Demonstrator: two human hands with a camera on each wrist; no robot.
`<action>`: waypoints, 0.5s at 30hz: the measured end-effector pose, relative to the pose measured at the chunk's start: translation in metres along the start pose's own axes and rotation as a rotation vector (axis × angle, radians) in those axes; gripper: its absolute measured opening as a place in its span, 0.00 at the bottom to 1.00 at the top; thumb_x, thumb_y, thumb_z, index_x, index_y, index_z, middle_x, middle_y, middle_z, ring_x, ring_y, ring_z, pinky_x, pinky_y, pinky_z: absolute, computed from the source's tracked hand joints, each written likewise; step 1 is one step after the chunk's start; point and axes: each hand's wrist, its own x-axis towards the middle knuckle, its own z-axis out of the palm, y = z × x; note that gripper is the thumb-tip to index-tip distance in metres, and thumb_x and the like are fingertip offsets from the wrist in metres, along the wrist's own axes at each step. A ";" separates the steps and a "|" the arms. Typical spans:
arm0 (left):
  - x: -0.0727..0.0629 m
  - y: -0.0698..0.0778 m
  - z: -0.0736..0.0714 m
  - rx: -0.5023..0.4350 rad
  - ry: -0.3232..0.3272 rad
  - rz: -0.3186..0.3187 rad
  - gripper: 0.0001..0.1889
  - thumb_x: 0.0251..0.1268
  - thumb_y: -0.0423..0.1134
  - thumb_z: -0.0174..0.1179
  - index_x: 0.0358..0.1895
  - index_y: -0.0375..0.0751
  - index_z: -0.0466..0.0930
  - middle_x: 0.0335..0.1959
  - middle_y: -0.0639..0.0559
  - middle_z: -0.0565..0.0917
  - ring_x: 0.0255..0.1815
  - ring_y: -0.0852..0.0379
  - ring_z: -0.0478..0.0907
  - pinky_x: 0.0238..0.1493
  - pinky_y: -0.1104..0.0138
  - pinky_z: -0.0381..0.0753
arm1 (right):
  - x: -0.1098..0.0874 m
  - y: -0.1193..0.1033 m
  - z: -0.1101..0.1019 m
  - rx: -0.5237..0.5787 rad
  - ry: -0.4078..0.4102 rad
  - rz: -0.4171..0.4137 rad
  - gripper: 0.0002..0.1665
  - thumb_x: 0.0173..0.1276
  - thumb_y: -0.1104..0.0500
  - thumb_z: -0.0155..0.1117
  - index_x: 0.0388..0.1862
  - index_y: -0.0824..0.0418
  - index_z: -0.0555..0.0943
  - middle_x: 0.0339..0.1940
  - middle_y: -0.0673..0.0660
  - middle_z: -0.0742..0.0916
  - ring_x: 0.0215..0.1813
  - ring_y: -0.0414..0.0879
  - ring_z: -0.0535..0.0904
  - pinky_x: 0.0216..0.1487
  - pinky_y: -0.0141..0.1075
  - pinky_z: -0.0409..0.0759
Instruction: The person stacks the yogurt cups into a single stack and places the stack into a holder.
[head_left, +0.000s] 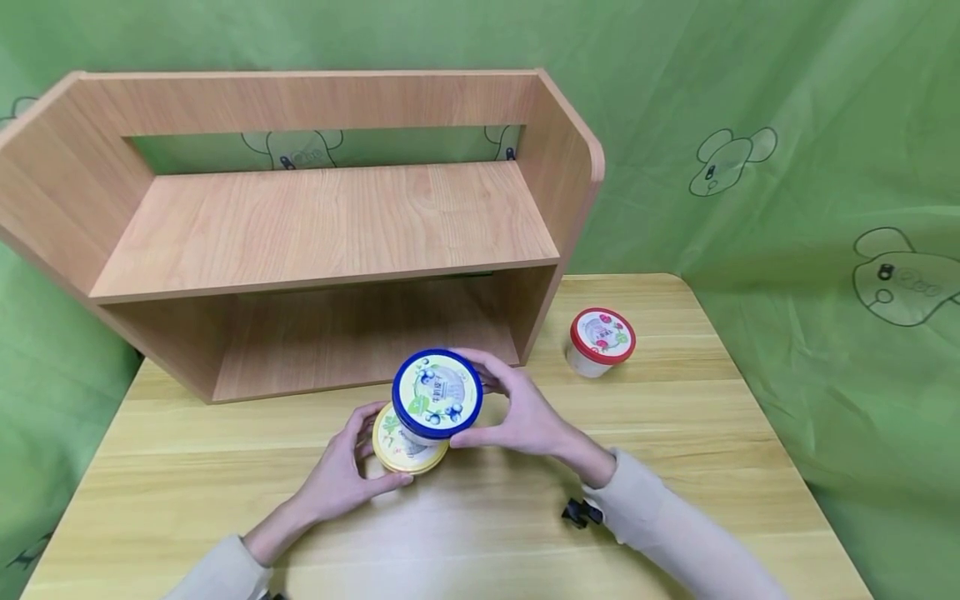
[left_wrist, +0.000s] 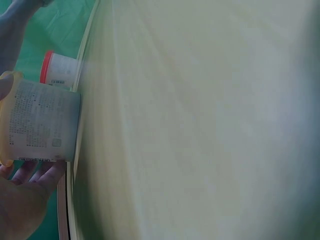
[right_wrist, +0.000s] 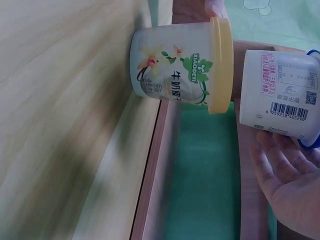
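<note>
My right hand (head_left: 528, 417) grips a white tub with a blue lid (head_left: 437, 393), blueberries printed on top. It is held up over the yellow-lidded tub (head_left: 396, 447), overlapping much of that lid in the head view. A gap shows between the two tubs (right_wrist: 282, 95) in the right wrist view. Around the yellow-lidded tub curl the thumb and fingers of my left hand (head_left: 337, 483). That tub stands upright on the table, its vanilla-flower print (right_wrist: 172, 65) facing the right wrist camera.
A wooden two-tier shelf (head_left: 330, 225) stands at the back left of the wooden table (head_left: 675, 467). Right of it sits a red-lidded tub (head_left: 602, 336). Green cloth (head_left: 787, 100) hangs behind and beside the table. A small black object (head_left: 581, 513) shows by the right cuff.
</note>
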 end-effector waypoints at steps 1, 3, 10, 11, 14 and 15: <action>0.000 0.000 0.000 0.003 -0.001 -0.001 0.52 0.50 0.41 0.84 0.77 0.41 0.61 0.74 0.38 0.75 0.74 0.46 0.75 0.70 0.74 0.82 | 0.000 0.000 0.001 0.000 -0.001 0.003 0.58 0.54 0.38 0.86 0.79 0.49 0.68 0.74 0.50 0.81 0.70 0.47 0.79 0.69 0.37 0.85; 0.000 -0.001 0.000 0.007 -0.002 -0.003 0.52 0.50 0.41 0.84 0.77 0.40 0.60 0.74 0.38 0.75 0.74 0.41 0.74 0.70 0.74 0.81 | 0.001 0.001 0.003 -0.002 -0.004 0.005 0.58 0.53 0.38 0.86 0.79 0.49 0.68 0.74 0.50 0.81 0.70 0.47 0.80 0.68 0.37 0.85; 0.000 0.000 0.000 0.005 -0.002 -0.005 0.53 0.51 0.41 0.84 0.77 0.39 0.60 0.75 0.36 0.74 0.75 0.38 0.73 0.70 0.75 0.80 | 0.004 0.003 0.008 -0.008 -0.018 0.008 0.58 0.54 0.39 0.86 0.80 0.49 0.68 0.74 0.50 0.81 0.69 0.46 0.80 0.67 0.38 0.85; -0.001 0.000 0.000 0.004 -0.001 -0.006 0.53 0.50 0.41 0.84 0.78 0.40 0.60 0.75 0.37 0.74 0.75 0.38 0.73 0.70 0.75 0.80 | 0.004 0.003 0.008 -0.008 -0.019 0.010 0.58 0.54 0.39 0.86 0.80 0.49 0.68 0.74 0.50 0.81 0.69 0.46 0.80 0.67 0.37 0.85; -0.001 0.000 0.000 0.003 -0.001 -0.004 0.53 0.50 0.41 0.84 0.78 0.40 0.60 0.75 0.37 0.74 0.75 0.39 0.73 0.70 0.75 0.81 | 0.004 0.003 0.010 -0.002 -0.024 0.009 0.58 0.54 0.40 0.86 0.80 0.50 0.68 0.73 0.50 0.81 0.69 0.46 0.80 0.68 0.38 0.85; -0.001 0.000 0.000 0.003 -0.001 -0.002 0.53 0.50 0.41 0.84 0.78 0.40 0.60 0.75 0.37 0.74 0.75 0.39 0.73 0.70 0.75 0.81 | 0.005 0.003 0.010 0.001 -0.026 0.011 0.58 0.53 0.40 0.87 0.80 0.50 0.68 0.73 0.50 0.81 0.69 0.46 0.80 0.68 0.38 0.85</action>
